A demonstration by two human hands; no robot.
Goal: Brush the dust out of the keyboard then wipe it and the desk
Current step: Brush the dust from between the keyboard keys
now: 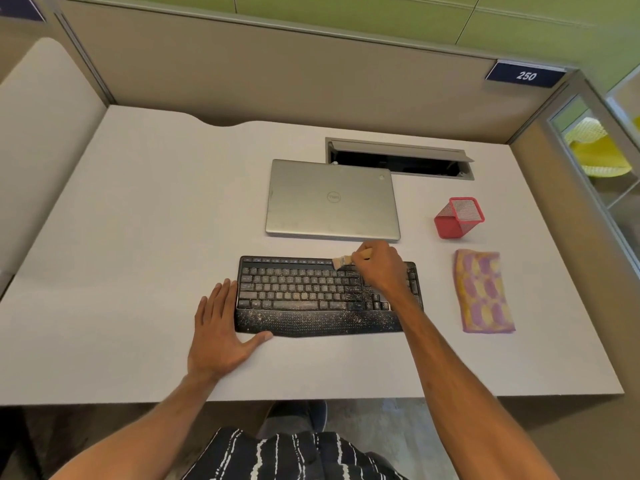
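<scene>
Keyboard is touched at 9 o'clock by the flat, released left hand; a brush is grasped at 1 o'clock by the right hand.

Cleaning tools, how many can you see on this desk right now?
2. One brush, held by the right hand over the keyboard's upper keys. One folded cloth, lying on the desk right of the keyboard. More could sit unseen inside the open cable hatch.
</scene>
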